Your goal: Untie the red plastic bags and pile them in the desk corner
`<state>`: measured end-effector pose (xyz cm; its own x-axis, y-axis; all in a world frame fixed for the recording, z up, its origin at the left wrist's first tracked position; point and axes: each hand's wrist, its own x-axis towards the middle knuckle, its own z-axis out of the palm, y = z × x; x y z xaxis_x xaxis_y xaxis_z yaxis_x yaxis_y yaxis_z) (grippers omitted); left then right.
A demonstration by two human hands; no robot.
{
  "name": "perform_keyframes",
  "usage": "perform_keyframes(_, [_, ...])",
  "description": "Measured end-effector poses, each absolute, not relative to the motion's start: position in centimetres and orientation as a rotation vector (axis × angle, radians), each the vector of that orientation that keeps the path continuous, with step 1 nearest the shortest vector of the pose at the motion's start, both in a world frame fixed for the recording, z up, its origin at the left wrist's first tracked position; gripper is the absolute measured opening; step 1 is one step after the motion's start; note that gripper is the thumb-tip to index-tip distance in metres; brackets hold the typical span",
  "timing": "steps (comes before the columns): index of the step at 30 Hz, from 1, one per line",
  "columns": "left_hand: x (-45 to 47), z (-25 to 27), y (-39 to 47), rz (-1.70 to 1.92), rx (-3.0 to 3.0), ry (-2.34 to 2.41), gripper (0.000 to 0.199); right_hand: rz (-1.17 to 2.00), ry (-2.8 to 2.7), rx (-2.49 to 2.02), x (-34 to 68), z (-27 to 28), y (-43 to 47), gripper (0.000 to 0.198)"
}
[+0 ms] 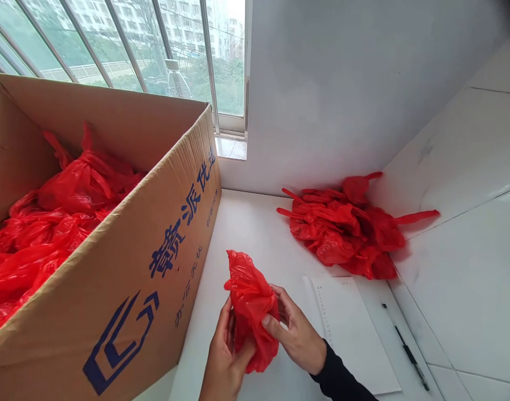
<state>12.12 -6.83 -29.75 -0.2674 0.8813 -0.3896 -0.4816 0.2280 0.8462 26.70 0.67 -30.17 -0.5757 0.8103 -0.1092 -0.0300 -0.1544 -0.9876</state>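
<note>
A crumpled red plastic bag [255, 312] is held between my two hands above the white tabletop [246, 223]. My left hand [230, 348] grips its lower left side, thumb in front and fingers behind. On the bag's right side, my right hand [294, 328] pinches it with the thumb in front. The fingertips behind the bag are partly hidden. A heap of more red plastic bags [342, 228] lies against the wall, beyond my right hand.
A large open cardboard box [163, 245] with red plastic bags [88, 184] inside stands at the left. Right of my hands lie a notepad [359, 334] and a black pen [411, 356]. A clear bottle [176, 81] stands by the barred window. Walls bound the back and right.
</note>
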Motion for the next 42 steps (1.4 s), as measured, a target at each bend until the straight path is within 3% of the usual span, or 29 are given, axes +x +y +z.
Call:
perform_keyframes(4, [12.6,-30.5,-7.1,1.351,0.445,1.210,0.092,1.778,-1.317,-0.901,26.3,-30.3,1.0,0.032])
perform_keyframes(11, [12.2,-30.8,-6.9,1.470,0.221,1.133,0.084,1.937,-0.983,-0.968,26.9,-32.4,0.9,0.044])
perform_keyframes(18, [13.1,-30.7,-7.4,1.444,0.167,1.154,0.080,1.811,-1.305,-0.873,26.3,-30.5,0.8,0.031])
perform_keyframes(24, [13.2,-31.0,-7.7,1.416,0.263,1.187,0.093,1.752,-1.374,-0.910,26.7,-29.9,1.0,0.026])
perform_keyframes(29, [11.7,-31.8,-7.2,1.428,0.168,1.174,0.072,1.913,-1.437,-0.881,26.9,-29.9,0.1,0.035])
perform_keyframes(37, [11.8,-31.1,-7.4,1.381,-0.108,1.089,0.049,1.867,-1.414,-0.984,26.4,-30.6,0.2,0.026])
perform_keyframes(42, [12.6,-29.9,-7.2,1.481,0.103,1.089,0.073,1.813,-1.454,-1.052,27.0,-30.9,0.5,0.026])
